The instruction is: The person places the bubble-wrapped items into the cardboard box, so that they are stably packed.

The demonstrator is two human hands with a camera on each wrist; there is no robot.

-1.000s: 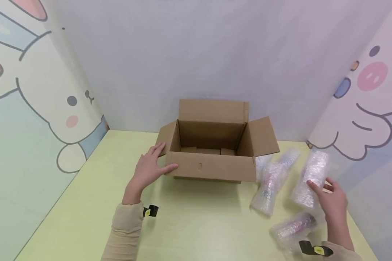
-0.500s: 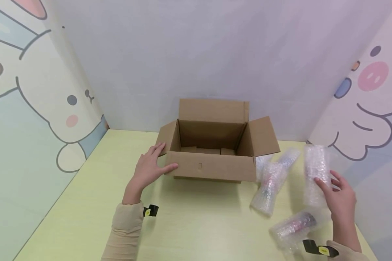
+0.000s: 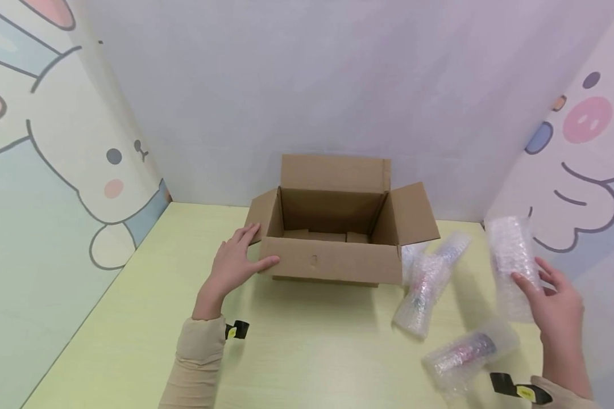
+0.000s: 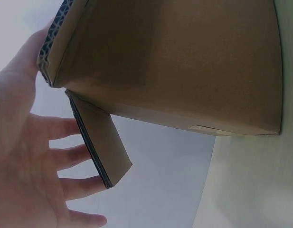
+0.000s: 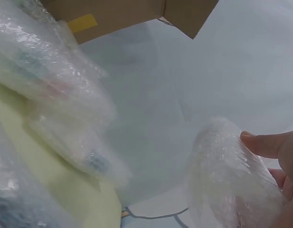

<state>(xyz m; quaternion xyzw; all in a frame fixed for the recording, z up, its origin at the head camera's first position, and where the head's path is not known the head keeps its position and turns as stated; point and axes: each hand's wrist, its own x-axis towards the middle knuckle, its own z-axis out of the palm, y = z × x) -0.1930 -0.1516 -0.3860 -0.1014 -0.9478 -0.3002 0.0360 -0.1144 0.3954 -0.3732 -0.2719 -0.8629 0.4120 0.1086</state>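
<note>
An open cardboard box [image 3: 332,261] stands near the back wall with its flaps folded out. My left hand [image 3: 235,258] rests on its left corner, fingers straight against the side flap [image 4: 101,137] and thumb on the front flap. On the right, my right hand [image 3: 558,295] grips a bubble-wrapped package [image 3: 513,255] between thumb and fingers. The wrap hides most of what is inside. In the right wrist view this package [image 5: 227,175] is apart from the other wrapped ones, in front of the pale wall.
Bubble-wrapped items [image 3: 422,292] overlap on the table beside the box's right side. Another wrapped item [image 3: 465,352], dark at one end, lies closer to the front right. Walls with cartoon animals border the yellow table [image 3: 312,352] left and right.
My right hand has moved to the right with the wrapped package, away from the item nearer the front, and the package has turned more upright. The left hand and the box have stayed put.
</note>
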